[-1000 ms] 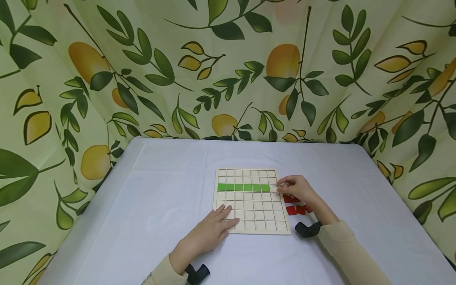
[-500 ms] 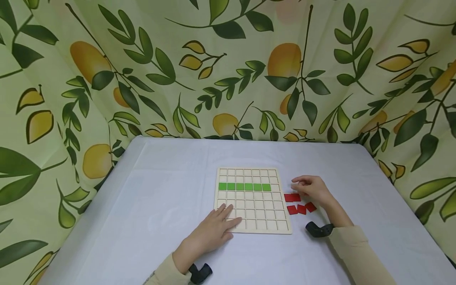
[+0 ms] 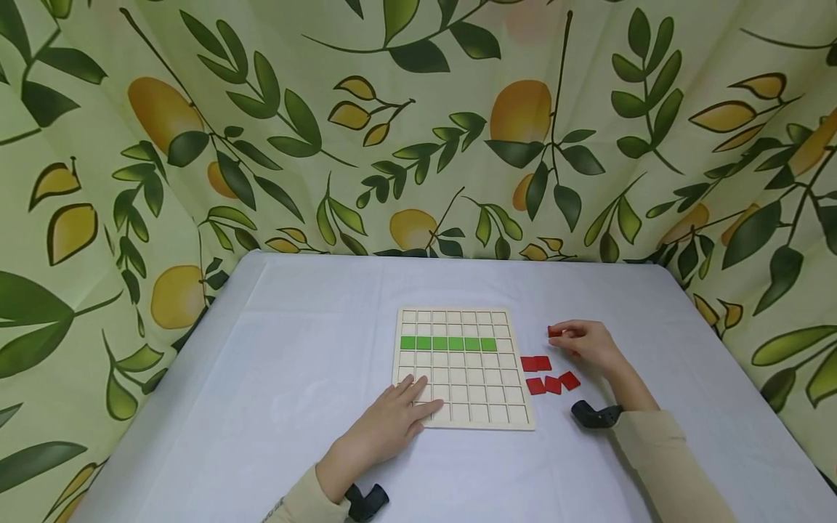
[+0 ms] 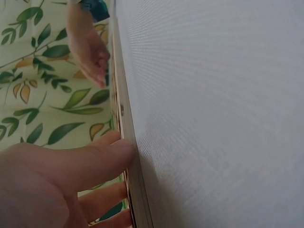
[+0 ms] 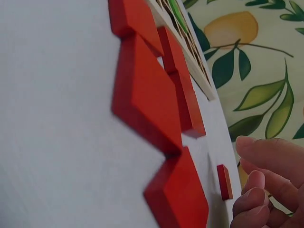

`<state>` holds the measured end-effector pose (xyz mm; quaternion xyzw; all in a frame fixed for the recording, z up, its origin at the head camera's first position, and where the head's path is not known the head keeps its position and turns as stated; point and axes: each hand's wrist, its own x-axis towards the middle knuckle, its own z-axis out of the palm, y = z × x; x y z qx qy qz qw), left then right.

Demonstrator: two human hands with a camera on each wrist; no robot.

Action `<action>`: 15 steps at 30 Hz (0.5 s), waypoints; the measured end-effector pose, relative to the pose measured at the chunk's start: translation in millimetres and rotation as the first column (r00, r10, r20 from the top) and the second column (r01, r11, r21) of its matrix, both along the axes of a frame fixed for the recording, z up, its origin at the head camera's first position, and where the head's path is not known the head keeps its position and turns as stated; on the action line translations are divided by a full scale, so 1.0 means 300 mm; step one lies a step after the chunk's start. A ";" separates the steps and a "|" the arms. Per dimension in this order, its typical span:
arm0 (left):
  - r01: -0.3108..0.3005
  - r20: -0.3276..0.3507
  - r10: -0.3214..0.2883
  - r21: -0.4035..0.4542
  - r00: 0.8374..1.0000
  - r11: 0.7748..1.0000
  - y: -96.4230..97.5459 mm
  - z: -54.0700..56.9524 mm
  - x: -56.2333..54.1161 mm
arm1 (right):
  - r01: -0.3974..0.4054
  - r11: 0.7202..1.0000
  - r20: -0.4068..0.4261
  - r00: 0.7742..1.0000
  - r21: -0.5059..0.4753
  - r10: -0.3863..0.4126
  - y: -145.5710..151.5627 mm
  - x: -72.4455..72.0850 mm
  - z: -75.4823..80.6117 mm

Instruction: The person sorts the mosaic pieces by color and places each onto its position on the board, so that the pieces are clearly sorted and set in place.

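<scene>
My left hand lies with spread fingers on the lower left of a pale wooden grid board. In the left wrist view its thumb rests along the board's edge. Green square tiles line one upper row of the board, and that row's rightmost cell is bare wood. To the right of the board, my right hand hovers with loosely bent fingers, fingertips right at a lone red square tile. The right wrist view has this lone tile on the cloth, a small gap from the fingers.
Several more red tiles lie in two loose rows beside the board's right edge. A white cloth covers the table. A leaf-and-fruit patterned curtain hangs behind it. Black wrist devices are worn on both arms.
My right hand has moved right from the board's edge, past the red tiles. The lone red tile now shows at its fingertips. The left hand has stayed on the board.
</scene>
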<state>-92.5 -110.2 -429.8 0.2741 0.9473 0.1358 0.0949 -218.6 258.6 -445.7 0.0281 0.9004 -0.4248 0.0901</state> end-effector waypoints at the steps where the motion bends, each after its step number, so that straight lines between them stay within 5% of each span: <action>1: 0.002 -0.003 -0.002 -0.001 1.000 1.000 0.000 -0.001 0.000 | 0.002 1.000 0.001 1.000 0.002 -0.002 0.005 -0.002 0.000; 15: 0.011 -0.012 -0.011 -0.004 1.000 1.000 -0.002 0.004 -0.001 | 0.030 0.999 0.009 1.000 0.026 -0.030 0.055 -0.037 -0.012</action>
